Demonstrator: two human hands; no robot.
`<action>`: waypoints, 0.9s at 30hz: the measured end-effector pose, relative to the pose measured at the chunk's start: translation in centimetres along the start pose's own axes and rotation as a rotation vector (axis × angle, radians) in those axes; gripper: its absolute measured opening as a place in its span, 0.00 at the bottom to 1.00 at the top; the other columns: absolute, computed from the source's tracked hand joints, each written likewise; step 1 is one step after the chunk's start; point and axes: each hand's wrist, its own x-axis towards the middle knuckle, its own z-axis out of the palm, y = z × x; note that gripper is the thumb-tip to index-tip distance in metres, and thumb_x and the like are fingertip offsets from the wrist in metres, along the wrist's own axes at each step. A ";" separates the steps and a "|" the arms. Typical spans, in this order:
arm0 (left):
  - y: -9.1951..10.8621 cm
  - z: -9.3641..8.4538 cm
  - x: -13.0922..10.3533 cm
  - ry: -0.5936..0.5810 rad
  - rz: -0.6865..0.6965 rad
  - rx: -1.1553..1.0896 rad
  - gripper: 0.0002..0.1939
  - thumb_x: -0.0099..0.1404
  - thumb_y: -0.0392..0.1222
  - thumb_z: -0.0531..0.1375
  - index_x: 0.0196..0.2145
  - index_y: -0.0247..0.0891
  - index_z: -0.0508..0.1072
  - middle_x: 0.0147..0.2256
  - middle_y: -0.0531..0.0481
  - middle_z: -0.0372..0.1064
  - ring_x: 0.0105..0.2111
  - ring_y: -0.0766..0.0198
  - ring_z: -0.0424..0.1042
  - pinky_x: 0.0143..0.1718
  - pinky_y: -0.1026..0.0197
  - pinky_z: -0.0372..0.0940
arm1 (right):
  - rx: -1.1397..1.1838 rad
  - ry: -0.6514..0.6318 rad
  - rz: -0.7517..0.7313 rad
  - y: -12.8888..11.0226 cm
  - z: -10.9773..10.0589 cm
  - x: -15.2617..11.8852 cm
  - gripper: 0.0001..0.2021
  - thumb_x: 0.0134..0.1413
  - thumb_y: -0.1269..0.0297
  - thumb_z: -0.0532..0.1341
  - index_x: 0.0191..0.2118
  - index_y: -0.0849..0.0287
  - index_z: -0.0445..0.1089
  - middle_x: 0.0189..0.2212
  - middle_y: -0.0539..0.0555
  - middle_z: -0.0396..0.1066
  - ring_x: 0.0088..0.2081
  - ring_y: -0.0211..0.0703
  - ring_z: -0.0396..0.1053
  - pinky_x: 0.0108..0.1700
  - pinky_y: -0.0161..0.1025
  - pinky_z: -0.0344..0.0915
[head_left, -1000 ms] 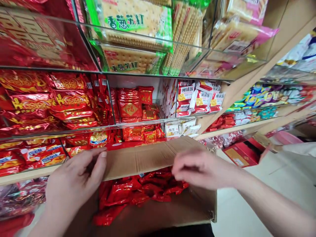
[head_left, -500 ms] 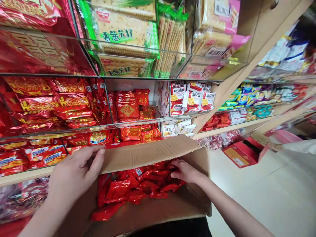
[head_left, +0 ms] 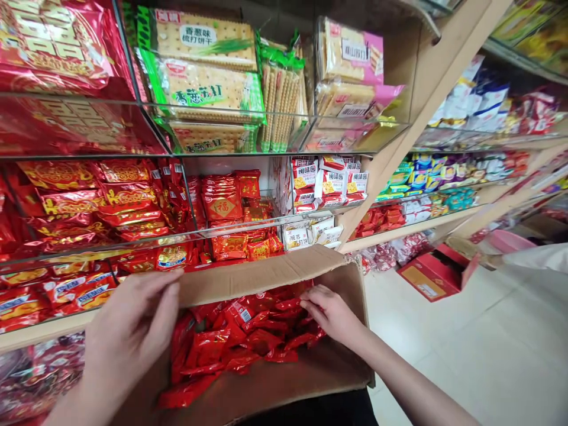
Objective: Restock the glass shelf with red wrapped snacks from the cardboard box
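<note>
An open cardboard box (head_left: 248,281) full of small red shiny packets (head_left: 261,340) is right in front of me, below the shelves. My left hand (head_left: 131,331) is at the box's left end, thumb and forefinger curled close together at the corner of the raised flap. Inside the box at the right, my right hand (head_left: 331,313) has its fingers drawn together on a red packet (head_left: 293,303) among the pile. Part of that packet is hidden by the fingers.
Glass-fronted shelves hold green-wrapped crackers (head_left: 204,89), pink-ended cracker packs (head_left: 350,59), red packets (head_left: 222,204) and white packets (head_left: 297,236). A red carton (head_left: 437,272) stands on the tiled floor at right. Part of a person's pale sleeve (head_left: 536,260) shows at the right edge.
The fingers of my right hand, spread over the red packets before, have closed together. My view has tilted up slightly, and shelves and box appear shifted left.
</note>
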 end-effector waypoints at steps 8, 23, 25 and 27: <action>7.4 1.9 0.2 -0.645 0.043 -0.483 0.12 0.64 0.45 0.51 0.38 0.41 0.71 0.26 0.54 0.70 0.27 0.66 0.70 0.30 0.67 0.64 | 0.433 0.055 -0.138 -9.4 -3.6 2.0 0.08 0.55 0.69 0.54 0.39 0.56 0.68 0.30 0.49 0.72 0.32 0.34 0.69 0.35 0.32 0.65; 8.0 3.0 -0.8 0.057 -0.206 -0.576 0.15 0.61 0.38 0.53 0.17 0.39 0.58 0.17 0.58 0.51 0.17 0.71 0.53 0.19 0.70 0.52 | 0.547 0.754 0.167 -8.6 2.5 3.1 0.18 0.59 0.57 0.48 0.20 0.58 0.50 0.16 0.45 0.48 0.20 0.33 0.48 0.21 0.32 0.47; 8.0 2.9 -0.6 0.114 -0.313 -0.635 0.16 0.61 0.43 0.54 0.17 0.39 0.60 0.17 0.58 0.54 0.17 0.71 0.54 0.20 0.69 0.53 | 0.563 0.762 0.117 -8.6 2.5 3.6 0.18 0.59 0.58 0.48 0.20 0.58 0.49 0.16 0.45 0.47 0.19 0.32 0.47 0.20 0.32 0.46; 7.8 2.6 -0.3 0.159 -0.410 -0.664 0.17 0.60 0.48 0.55 0.17 0.39 0.62 0.16 0.58 0.55 0.17 0.71 0.56 0.20 0.69 0.55 | 0.601 0.738 0.062 -8.9 2.1 4.3 0.18 0.59 0.58 0.48 0.20 0.58 0.51 0.16 0.45 0.48 0.19 0.33 0.48 0.20 0.32 0.46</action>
